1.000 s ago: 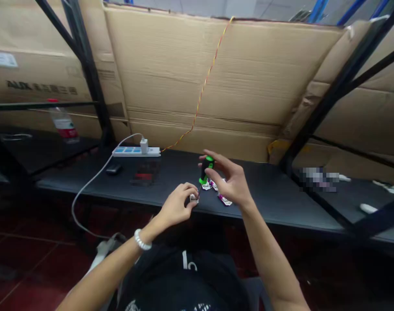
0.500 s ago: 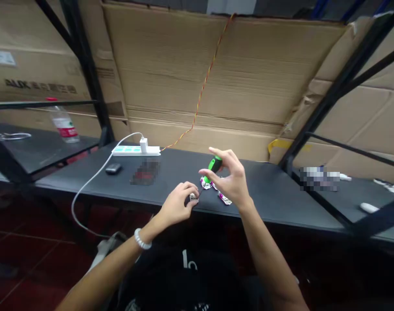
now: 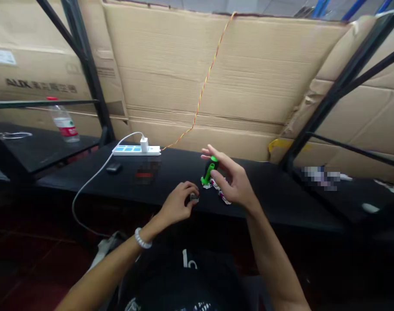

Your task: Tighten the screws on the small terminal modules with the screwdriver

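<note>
My right hand [image 3: 231, 179] pinches the green and black handle of a small screwdriver [image 3: 208, 171], tilted, with its tip down toward my left hand. My left hand [image 3: 179, 202] is closed on a small grey part [image 3: 193, 198] held at the front edge of the black bench [image 3: 125, 183]. A few small white and magenta parts [image 3: 220, 193] lie on the bench just under and beside my right hand. A white bead bracelet sits on my left wrist.
A white power strip [image 3: 136, 150] with a plugged charger and white cable sits at the back left. A small dark device [image 3: 113, 168] lies near it. A water bottle [image 3: 64, 122] stands on the left bench. Cardboard sheets and black rack posts rise behind.
The screwdriver in my right hand has tilted and turned a little between my fingers. My left hand has stayed in place on the small part.
</note>
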The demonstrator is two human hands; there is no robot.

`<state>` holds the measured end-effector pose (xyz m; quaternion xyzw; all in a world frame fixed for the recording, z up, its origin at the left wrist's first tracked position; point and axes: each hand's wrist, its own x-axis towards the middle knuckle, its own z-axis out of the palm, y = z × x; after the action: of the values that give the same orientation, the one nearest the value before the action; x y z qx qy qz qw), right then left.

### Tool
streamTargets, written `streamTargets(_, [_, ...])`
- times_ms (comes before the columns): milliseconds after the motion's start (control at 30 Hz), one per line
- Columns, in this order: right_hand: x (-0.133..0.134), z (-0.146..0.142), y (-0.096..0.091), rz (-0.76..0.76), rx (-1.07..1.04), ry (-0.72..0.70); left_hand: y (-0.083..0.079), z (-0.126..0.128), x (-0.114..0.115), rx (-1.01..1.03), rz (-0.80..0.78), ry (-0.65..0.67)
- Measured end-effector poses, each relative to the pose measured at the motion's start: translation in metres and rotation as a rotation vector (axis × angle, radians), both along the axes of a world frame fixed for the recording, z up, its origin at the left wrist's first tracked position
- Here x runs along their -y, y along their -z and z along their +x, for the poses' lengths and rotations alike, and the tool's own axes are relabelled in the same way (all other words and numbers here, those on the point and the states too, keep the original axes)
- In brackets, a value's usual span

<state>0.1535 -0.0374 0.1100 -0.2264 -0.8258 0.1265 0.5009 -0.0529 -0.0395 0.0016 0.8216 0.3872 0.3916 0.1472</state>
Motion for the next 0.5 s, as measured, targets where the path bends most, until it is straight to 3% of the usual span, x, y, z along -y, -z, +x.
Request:
streamTargets(67, [-0.001, 0.001, 0.0, -0.018, -0.016, -0.002, 0.0, 0.0, 0.0, 0.005, -0.003, 0.0])
streamTargets(200, [-0.005, 0.001, -0.001, 0.118, -0.018, 0.261, 0.001, 0.0, -0.001, 0.006, -0.008, -0.007])
streamTargets(400, [-0.009, 0.0, 0.007, 0.012, 0.018, -0.019, 0.001, 0.0, -0.001, -0.002, -0.016, 0.002])
streamTargets(500, [-0.012, -0.003, 0.011, 0.127, -0.052, 0.178, 0.0, 0.001, 0.0, -0.003, -0.022, -0.011])
